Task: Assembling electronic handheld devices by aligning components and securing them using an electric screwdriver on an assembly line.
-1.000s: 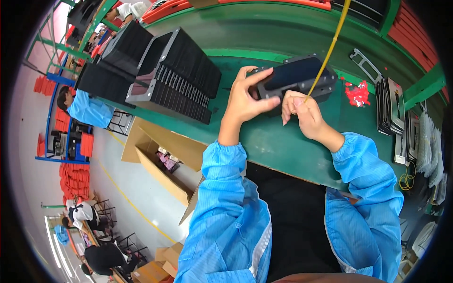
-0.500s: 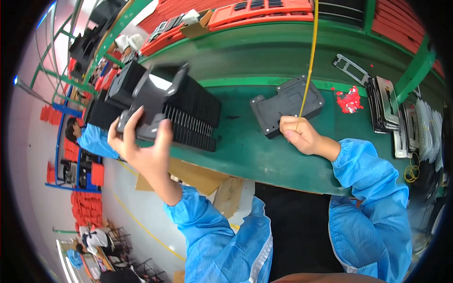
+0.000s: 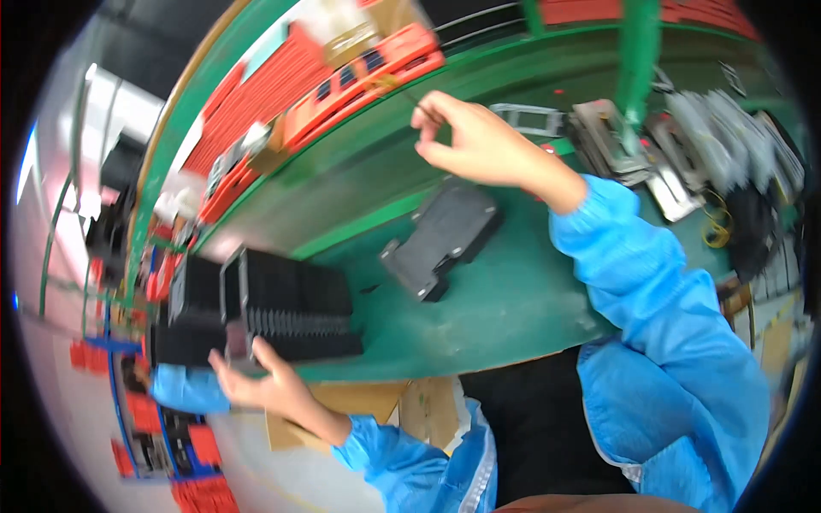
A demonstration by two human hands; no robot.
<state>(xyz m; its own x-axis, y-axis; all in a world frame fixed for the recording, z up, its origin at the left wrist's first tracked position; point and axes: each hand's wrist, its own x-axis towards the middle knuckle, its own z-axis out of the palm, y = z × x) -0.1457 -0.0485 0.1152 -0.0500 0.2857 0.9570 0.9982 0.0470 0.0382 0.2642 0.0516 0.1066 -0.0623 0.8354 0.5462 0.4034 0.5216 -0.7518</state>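
My left hand (image 3: 269,393) is open, with thumb and fingers apart, at the near lower end of a row of black plastic housings (image 3: 295,286) packed close together. Whether a fingertip touches the row is hard to tell. My right hand (image 3: 475,141) is raised over the far side of the bench, fingers curled and thumb bent in. A thin dark line and a blurred yellowish bit (image 3: 385,83) show just beyond its fingertips; what it grips cannot be made out. Between the hands, a single dark grey housing (image 3: 440,239) lies at a slant on the green bench top (image 3: 513,316).
Red trays (image 3: 363,85) line a shelf behind the bench. A green post (image 3: 637,68) stands at right, near grey metal frames (image 3: 603,141) and clear plastic sleeves (image 3: 710,137). A coil of yellow cord (image 3: 717,224) hangs there. Cardboard (image 3: 351,406) lies below the bench edge.
My right hand has risen from the single housing toward the shelf; the taut yellow cord no longer shows. My left hand has dropped lower beside the row. The whole view has swung.
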